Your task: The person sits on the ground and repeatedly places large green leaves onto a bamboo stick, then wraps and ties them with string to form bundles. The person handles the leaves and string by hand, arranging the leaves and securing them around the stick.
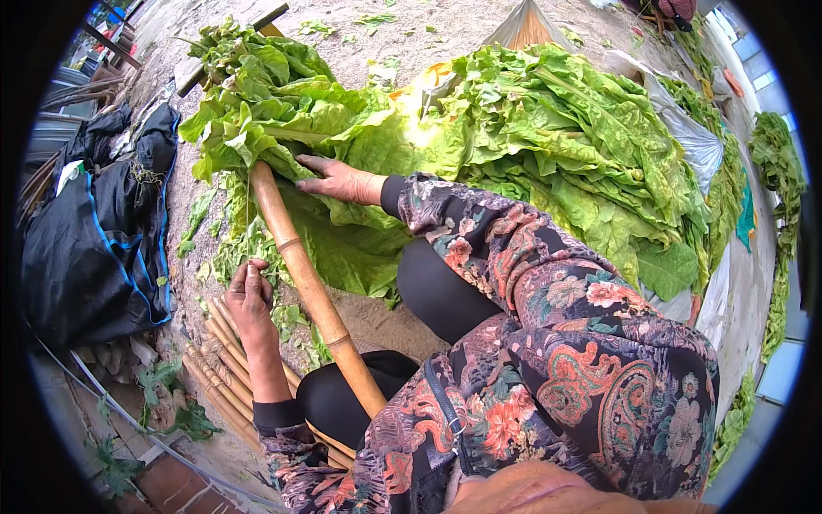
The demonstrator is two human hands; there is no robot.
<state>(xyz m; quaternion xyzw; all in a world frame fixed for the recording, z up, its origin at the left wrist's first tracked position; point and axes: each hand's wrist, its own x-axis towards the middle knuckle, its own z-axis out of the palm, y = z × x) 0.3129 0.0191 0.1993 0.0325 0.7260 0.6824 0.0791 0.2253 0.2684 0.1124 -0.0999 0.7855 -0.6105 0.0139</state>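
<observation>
**Hands at bamboo pole, green leaves stacked beside**

Patterned floral sleeves and black trousers fill the lower right, closest to the lens; person sits low w/ knees up. From between the knees a thick bamboo pole runs up and to the left, its top end going under a bunch of big green leaves.

Right hand lies palm down on the leaves just right of the pole's upper end. Fingers are stretched out and flat, pointing left, pressing on leaf rather than wrapped round anything; fingertips reach almost to the pole.

Left hand sits left of the pole, near its middle, apart from it. Fingers are curled in loosely, thumb and fingertips pinched together; a thin string or stem seems to run up from them toward the leaf bunch, but too fine to be sure.

Under the left forearm lies a bundle of thin bamboo sticks, laid side by side on sandy ground. Loose leaf scraps are scattered round them.

Right of the pole, a large pile of leaves rests on pale plastic sheeting, well apart from the left hand and touching the right arm's far side. Black bag w/ blue trim sits at left on the ground. More leaves hang in a row along the far right edge.
</observation>
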